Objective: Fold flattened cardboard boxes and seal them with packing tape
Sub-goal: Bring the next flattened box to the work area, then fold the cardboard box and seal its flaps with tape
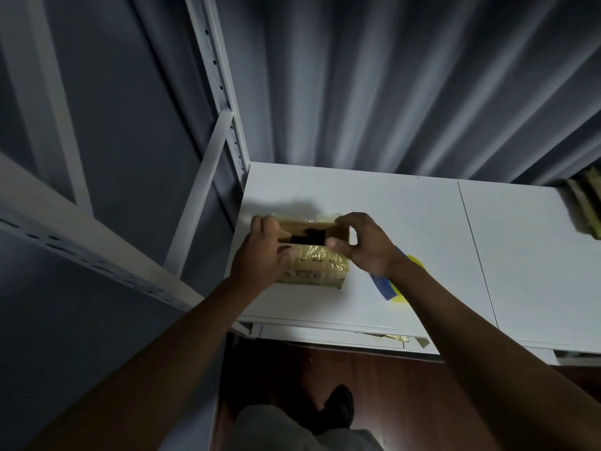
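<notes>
Both hands (312,252) around cardboard box (313,266)

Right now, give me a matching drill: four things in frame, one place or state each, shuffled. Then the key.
Things:
1. cardboard box
2. left hand
3. tape roll
4. metal shelf frame

Places or states:
A. lies on the table behind the right wrist, partly hidden
B. stands to the left of the white table
C. on the table between both hands, top flaps not fully closed
D. grips the box's left end

Pairs: 1-C, 2-D, 3-A, 4-B
</notes>
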